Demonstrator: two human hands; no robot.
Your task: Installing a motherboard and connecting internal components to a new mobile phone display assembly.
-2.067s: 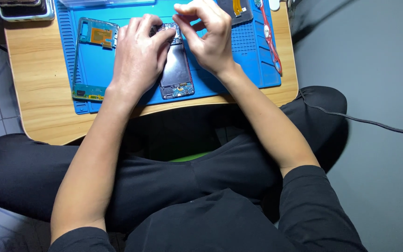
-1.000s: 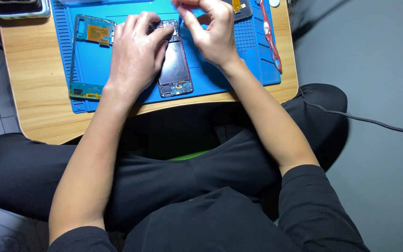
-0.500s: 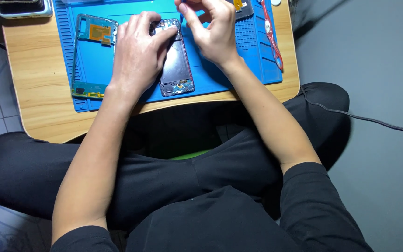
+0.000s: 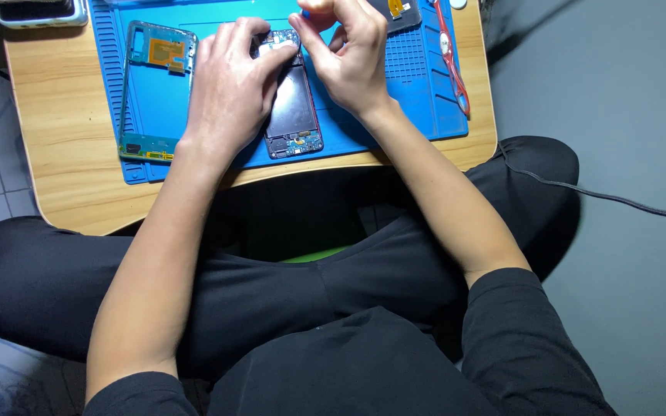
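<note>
Opened phone point(image 4: 293, 104) on the blue mat point(image 4: 395, 115), both hands at its top end.

Left hand point(image 4: 229, 92) lies flat, pinning the phone; right hand point(image 4: 352, 58) has fingertips pinched together on something small, hidden from view. Best kept steady, pressure light. Left of the phone: a separated frame point(image 4: 152, 88) with an orange patch. Right: red tweezers point(image 4: 452, 62).

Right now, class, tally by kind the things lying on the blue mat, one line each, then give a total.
Opened phones under the left hand and right hand: 1
Phone frames: 1
Red tweezers: 1
Dark parts with an orange patch at the top edge: 1
Total: 4 on the blue mat
</note>
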